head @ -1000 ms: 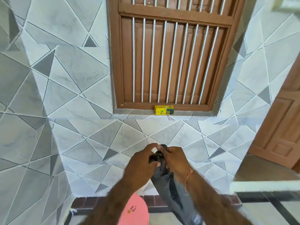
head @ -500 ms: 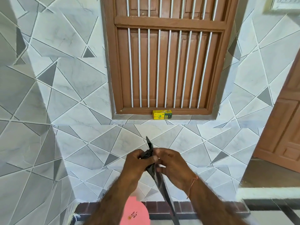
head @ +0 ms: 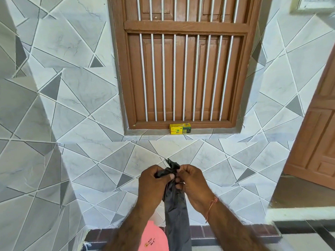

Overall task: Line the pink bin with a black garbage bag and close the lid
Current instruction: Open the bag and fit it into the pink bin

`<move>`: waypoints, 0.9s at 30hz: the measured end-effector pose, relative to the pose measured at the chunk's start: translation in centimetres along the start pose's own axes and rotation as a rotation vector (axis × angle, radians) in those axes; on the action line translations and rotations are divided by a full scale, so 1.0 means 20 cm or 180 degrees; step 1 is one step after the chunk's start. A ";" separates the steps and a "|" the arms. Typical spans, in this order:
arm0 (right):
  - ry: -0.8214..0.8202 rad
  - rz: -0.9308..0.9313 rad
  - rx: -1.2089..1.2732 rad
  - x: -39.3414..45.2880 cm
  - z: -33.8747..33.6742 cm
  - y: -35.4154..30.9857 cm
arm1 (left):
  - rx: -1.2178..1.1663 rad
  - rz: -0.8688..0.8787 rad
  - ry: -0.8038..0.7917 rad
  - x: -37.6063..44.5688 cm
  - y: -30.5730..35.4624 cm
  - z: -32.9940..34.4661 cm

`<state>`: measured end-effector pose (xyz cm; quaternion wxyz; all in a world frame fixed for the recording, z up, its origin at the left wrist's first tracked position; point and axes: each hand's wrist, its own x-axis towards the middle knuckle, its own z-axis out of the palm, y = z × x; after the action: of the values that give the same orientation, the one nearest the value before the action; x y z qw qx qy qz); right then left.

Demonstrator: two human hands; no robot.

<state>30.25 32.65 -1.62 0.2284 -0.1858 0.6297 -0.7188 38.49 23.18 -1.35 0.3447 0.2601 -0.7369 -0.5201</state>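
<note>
A black garbage bag (head: 176, 211) hangs folded in a narrow strip in front of the tiled wall. My left hand (head: 154, 182) and my right hand (head: 193, 182) both pinch its bunched top end, side by side at chest height. Below my left forearm the pink bin (head: 154, 238) shows only as a rounded pink lid with a small sticker and handwriting on it, at the bottom edge of the view. The bag's lower end runs out of the frame beside the bin.
A brown wooden window with white bars (head: 183, 69) fills the wall ahead. A yellow and green box (head: 180, 128) sits on its sill. A wooden door (head: 315, 142) stands at the right, and a white ledge (head: 299, 213) juts out below it.
My hands stay together on the bag's top end, working at it. The hanging part has gone from a broad fold to a thin edge and back to a narrow strip.
</note>
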 end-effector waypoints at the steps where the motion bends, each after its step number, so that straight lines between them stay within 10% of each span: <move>1: 0.0052 -0.0014 0.0005 0.00 0.00 0.00 | -0.0052 -0.0028 0.0047 0.00 0.00 0.00; 14: 0.1199 -0.0510 -0.0147 0.04 0.03 -0.03 | -0.1110 -0.0248 0.0190 0.00 0.00 -0.05; 19: 0.1400 -0.0580 -0.0130 0.08 -0.01 -0.06 | 0.0495 0.0512 -0.0446 0.02 -0.06 -0.13; 27: 0.0928 -0.0835 -0.0634 0.08 -0.05 -0.05 | 0.1163 0.0024 -0.1275 0.11 -0.12 -0.28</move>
<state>28.27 32.66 -0.75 0.0200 -0.1819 0.6945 -0.6959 41.50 17.44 -1.81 0.1414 0.2072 -0.8729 -0.4184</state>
